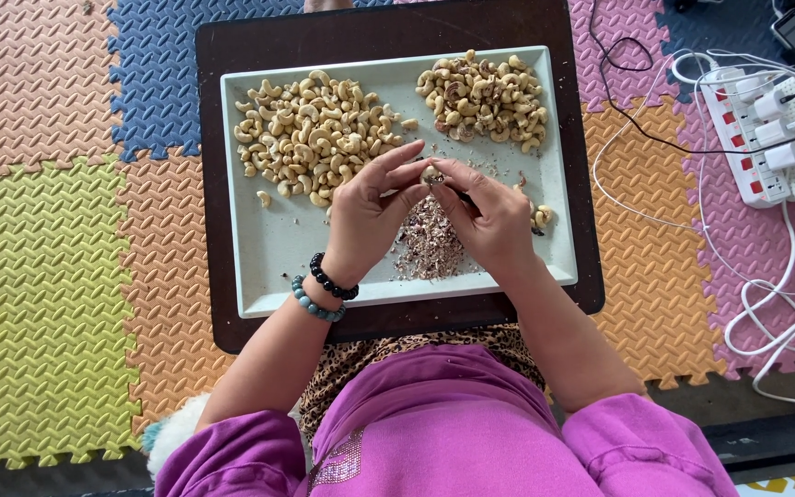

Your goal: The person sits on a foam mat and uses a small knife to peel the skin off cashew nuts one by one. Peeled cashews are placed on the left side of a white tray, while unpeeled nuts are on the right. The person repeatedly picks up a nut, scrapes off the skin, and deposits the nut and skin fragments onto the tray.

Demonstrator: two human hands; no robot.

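Head view, seated over a low board [232, 313].

- Tray [269, 267]: pale, rectangular, centred on the dark board, narrow board margin showing on all sides.
- Peeled heap [310, 133]: pale cashews, tray's far-left quarter, strays trailing toward the left rim.
- Unpeeled heap [485, 97]: browner cashews, far-right corner, close to far and right rims.
- Husks [428, 247]: flaky pile at tray middle, directly under the hands, reaching toward the near rim.
- Left hand [370, 216]: two bead bracelets at wrist, thumb and forefinger pinching one cashew [431, 173]; remaining fingers curled.
- Right hand [494, 221]: fingertips pressed to the same cashew from the other side, gripping a thin dark tool [465, 196], mostly hidden.
- Cashew: held above the tray, between both heaps, over the husks.
- Loose nuts [542, 217]: few, just beside right hand, near right rim.
- Open room: bare tray floor at near-left corner; smaller bare strip at near-right.
- Mat [48, 276]: coloured foam tiles around the board.
- Power strip [766, 138]: far right, white cables looping well apart from the tray.
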